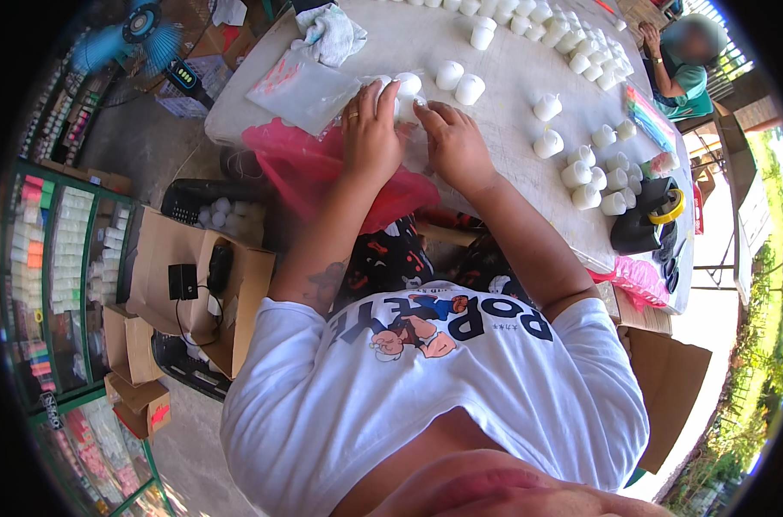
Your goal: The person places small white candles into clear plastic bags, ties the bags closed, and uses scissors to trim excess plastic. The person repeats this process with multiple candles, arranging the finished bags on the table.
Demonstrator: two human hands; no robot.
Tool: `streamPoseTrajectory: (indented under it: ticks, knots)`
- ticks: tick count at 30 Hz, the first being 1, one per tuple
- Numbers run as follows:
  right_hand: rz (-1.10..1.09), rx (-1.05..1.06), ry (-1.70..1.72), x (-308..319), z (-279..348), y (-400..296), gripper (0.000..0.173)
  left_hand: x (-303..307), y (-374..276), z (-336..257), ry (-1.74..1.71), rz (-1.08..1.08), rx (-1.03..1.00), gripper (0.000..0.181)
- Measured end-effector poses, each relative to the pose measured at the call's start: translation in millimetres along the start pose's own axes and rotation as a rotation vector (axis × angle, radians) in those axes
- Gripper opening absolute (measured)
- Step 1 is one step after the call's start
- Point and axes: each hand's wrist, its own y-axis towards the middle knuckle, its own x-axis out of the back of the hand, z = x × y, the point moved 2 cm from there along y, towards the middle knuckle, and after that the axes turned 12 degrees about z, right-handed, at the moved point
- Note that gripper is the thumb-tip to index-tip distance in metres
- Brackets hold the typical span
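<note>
Both my hands are over the near edge of a white table. My left hand (373, 129) lies with its fingers on white candles (407, 84) in a clear plastic bag. Close on the right, my right hand (454, 139) has bent fingers at the bag's edge, touching or pinching it. Whether either hand grips anything is hard to tell. Flat clear plastic bags (307, 90) with red print lie left of my left hand. Just beyond my right hand stand more short white candles (469, 89). A pink plastic bag (339, 171) hangs over the table edge below my wrists.
Many white candles (582, 48) stand across the table's far side, others (575, 174) at its right. A black tape dispenser (643, 223) sits near the right edge, a cloth (332, 32) at the upper left. Cartons (171, 271) are at my left. Another person (682, 71) sits at far right.
</note>
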Motion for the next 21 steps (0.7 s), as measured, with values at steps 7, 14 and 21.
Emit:
streamPoseTrajectory:
  ticks: [7,14,21]
  knots:
    - [0.002,-0.015,0.030,7.2,9.3,1.9,0.051,-2.2,-0.4,7.0,0.072,0.060,-0.053,0.056]
    - [0.169,-0.097,0.190,8.9,-1.6,19.8,0.056,10.4,6.5,-0.3,0.078,0.145,-0.021,0.058]
    - [0.122,0.065,0.157,10.8,-4.6,14.4,0.055,2.8,5.9,7.4,0.078,0.124,-0.032,0.058]
